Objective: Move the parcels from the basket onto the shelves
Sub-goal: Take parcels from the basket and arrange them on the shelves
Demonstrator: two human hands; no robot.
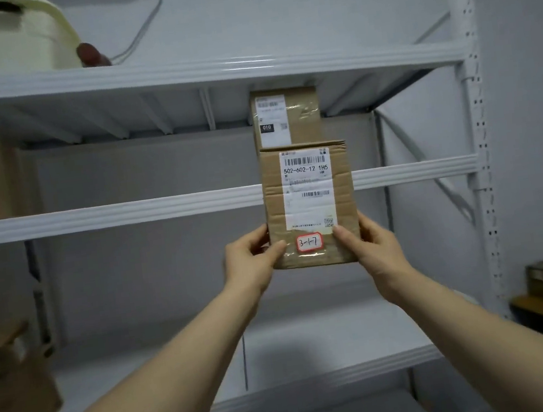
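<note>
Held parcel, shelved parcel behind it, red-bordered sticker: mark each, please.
held parcel [275, 205]: head view, bare cardboard left of label
shelved parcel [305, 128]: head view, brown front right of label
red-bordered sticker [309, 243]: head view, its centre

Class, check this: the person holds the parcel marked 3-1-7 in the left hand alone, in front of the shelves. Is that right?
Not quite. The head view shows both the left hand and the right hand gripping the parcel, in front of the shelves.
</note>
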